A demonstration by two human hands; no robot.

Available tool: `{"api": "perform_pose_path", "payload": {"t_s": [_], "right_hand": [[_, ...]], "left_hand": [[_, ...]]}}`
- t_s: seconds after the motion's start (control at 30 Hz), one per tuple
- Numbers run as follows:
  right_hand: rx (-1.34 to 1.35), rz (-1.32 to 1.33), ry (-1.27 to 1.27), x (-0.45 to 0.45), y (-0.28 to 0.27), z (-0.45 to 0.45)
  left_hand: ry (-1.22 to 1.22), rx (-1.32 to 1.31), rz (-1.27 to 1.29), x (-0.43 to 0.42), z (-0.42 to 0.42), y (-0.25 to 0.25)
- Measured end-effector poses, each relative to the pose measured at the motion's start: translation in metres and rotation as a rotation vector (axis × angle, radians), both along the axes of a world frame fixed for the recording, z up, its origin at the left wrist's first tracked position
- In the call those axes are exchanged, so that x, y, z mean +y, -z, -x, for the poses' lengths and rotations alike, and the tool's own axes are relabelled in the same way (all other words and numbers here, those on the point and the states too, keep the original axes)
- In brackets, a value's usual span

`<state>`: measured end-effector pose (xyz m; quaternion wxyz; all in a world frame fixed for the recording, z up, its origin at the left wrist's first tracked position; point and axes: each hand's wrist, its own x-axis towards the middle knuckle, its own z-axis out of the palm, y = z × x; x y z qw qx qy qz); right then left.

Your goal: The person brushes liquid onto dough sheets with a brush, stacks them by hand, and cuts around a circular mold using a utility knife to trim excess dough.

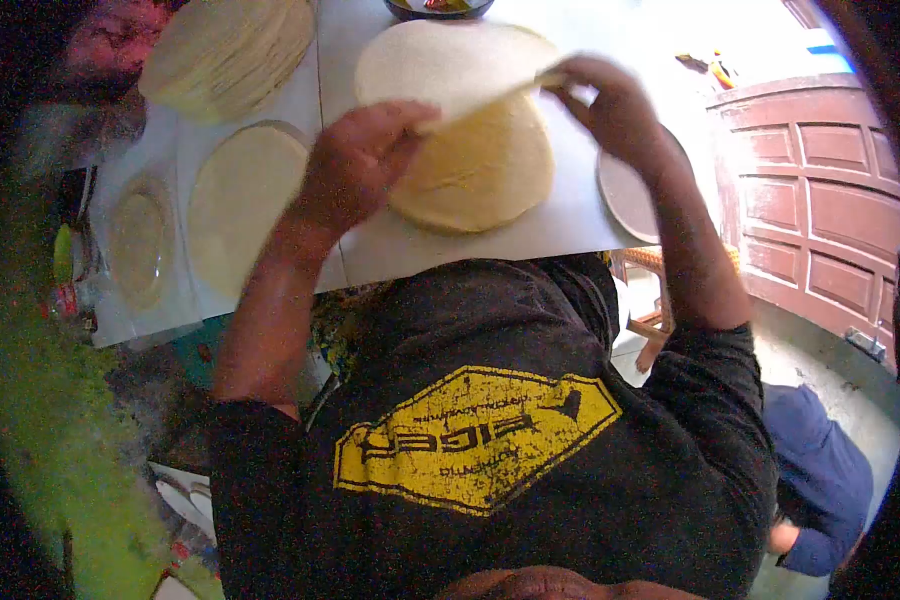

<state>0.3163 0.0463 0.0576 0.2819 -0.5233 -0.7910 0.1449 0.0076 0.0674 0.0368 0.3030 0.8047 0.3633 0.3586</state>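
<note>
The left hand and right hand pinched the edge of a thin, round, pale dough sheet, partly above a round yellow dough piece on the white worktop. It looked light, floppy and easy to tear, best held by two sides.

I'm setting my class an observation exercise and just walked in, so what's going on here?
A person's left hand and right hand pinch the raised edge of a pale, thin sheet, apparently dough, in their fingers. Below that edge, a yellowish round lies on the table. A layered stack and another flat round are on the left.
</note>
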Motion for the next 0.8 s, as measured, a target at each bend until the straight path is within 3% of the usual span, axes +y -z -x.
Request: {"api": "perform_pose_path", "payload": {"t_s": [0.07, 0.13, 0.8], "right_hand": [[-0.04, -0.024, -0.075, -0.026, 0.047, 0.003], [-0.078, -0.076, -0.064, -0.05, 0.065, 0.016], [-0.156, -0.158, -0.158, -0.075, 0.075, 0.028]], "left_hand": [[0.173, 0.18, -0.222, -0.011, 0.009, 0.042], [0.213, 0.2, -0.168, -0.023, 0.018, 0.062], [0.24, 0.245, -0.211, -0.032, 0.044, 0.079]]}}
